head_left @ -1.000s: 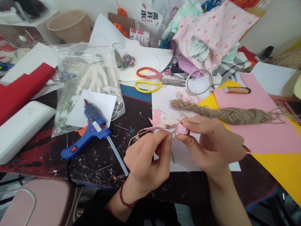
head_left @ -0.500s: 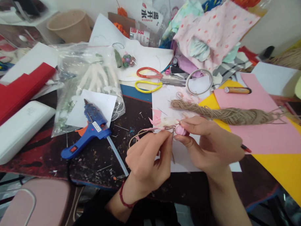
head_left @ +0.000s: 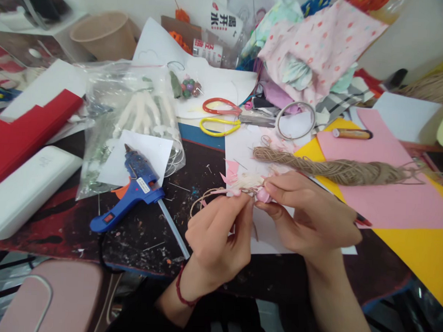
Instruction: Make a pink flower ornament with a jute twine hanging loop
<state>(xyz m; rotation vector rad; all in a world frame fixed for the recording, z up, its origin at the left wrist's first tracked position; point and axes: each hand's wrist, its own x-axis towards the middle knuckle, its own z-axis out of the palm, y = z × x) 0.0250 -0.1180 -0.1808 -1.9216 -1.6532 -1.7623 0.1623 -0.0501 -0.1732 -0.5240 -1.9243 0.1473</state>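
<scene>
Between thumb and fingers, my right hand [head_left: 310, 212] pinches a small pink rounded piece [head_left: 264, 194], perhaps a paper or cloth flower. My left hand [head_left: 222, 234] is closed in a pinch on the twine [head_left: 206, 193] right beside it; a loop of that twine bows out to the left. Pale fibres and pink scraps [head_left: 231, 172] show just behind the fingertips. The fingertips of both hands nearly meet, so the exact join is hidden. White paper [head_left: 270, 235] lies beneath the hands.
A blue hot glue gun [head_left: 143, 182] rests left of my hands. Behind lie scissors [head_left: 223, 118], a tape roll [head_left: 295, 120] and a twine hank [head_left: 337, 167]. Pink paper [head_left: 398, 206] and yellow paper [head_left: 415, 245] are at right. A plastic bag [head_left: 96, 94] and white box [head_left: 32, 188] lie left.
The right fingers have shifted slightly left with the pink piece, closer to the left fingertips. The view has shifted slightly; the hold of both hands looks the same.
</scene>
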